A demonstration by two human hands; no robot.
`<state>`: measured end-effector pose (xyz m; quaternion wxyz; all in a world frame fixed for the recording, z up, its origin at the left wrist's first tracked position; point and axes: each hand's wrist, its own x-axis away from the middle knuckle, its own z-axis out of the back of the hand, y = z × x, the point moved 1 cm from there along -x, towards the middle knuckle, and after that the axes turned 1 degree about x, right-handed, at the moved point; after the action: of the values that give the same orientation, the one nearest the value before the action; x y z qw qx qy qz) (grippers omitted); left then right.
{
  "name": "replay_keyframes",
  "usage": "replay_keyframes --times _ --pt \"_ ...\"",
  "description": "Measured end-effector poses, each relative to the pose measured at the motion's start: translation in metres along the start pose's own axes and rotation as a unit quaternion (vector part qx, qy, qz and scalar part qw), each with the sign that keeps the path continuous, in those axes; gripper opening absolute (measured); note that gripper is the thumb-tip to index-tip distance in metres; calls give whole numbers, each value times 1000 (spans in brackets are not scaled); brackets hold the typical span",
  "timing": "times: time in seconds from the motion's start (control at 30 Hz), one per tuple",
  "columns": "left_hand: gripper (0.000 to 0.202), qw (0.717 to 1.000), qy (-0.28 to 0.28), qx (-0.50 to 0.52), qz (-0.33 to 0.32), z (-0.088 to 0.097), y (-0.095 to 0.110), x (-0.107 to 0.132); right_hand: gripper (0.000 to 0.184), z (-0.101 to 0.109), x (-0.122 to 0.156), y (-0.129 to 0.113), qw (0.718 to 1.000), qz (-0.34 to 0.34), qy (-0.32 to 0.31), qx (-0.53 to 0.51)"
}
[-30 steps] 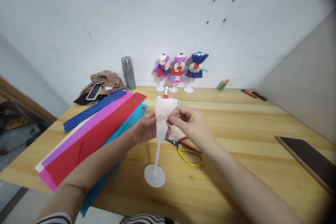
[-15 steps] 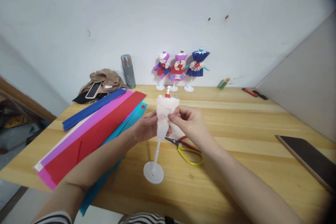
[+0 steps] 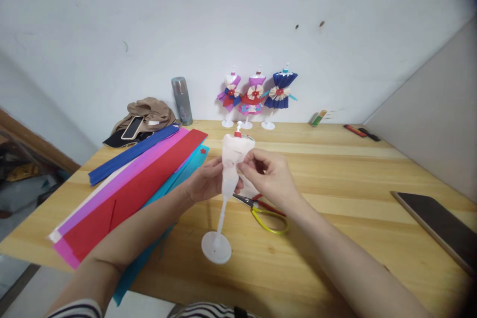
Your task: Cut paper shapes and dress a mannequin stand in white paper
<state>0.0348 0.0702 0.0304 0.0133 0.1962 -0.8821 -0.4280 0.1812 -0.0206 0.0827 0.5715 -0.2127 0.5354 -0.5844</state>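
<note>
A small white mannequin (image 3: 230, 179) on a round-based stand is tilted in front of me, its bust wrapped in pale crepe paper (image 3: 235, 148) with a red band at the neck. My left hand (image 3: 208, 179) is closed around its waist from the left and behind, fingertips showing on the far side. At the right of the waist, my right hand (image 3: 268, 171) pinches the edge of the pale paper between thumb and forefinger. Scissors (image 3: 263, 211) with red and yellow handles lie on the table, partly behind the mannequin and under my right forearm.
Crepe paper strips lie at left, among them red (image 3: 137, 194), blue (image 3: 130, 156) and turquoise (image 3: 134, 271). Along the wall stand three dressed mannequins (image 3: 281, 90) and a thermos (image 3: 182, 102). A tablet (image 3: 439, 228) lies at right; a phone (image 3: 132, 128) rests by a brown cloth (image 3: 152, 109).
The stand's base has shifted slightly left and toward me. My right hand has moved very slightly at the waist; both hands keep their grip.
</note>
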Motion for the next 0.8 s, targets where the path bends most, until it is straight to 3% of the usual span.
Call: replay_keyframes --times 0.17,0.3,0.5,0.73,0.8 --pt "47 1000 -4 -6 -4 -2 0 -1 16 -2 4 -1 999 30 5 12" --pt "43 1000 0 -4 -3 -2 -1 -1 19 0 4 -2 992 107 17 68" --pt "39 999 32 10 -11 0 -2 -1 22 2 10 -1 979 168 -14 114" --pt "39 998 61 -24 -26 5 -2 0 32 7 14 -2 911 279 -54 297" --pt "39 997 65 -30 -32 3 -1 0 34 9 13 -3 912 277 -69 294"
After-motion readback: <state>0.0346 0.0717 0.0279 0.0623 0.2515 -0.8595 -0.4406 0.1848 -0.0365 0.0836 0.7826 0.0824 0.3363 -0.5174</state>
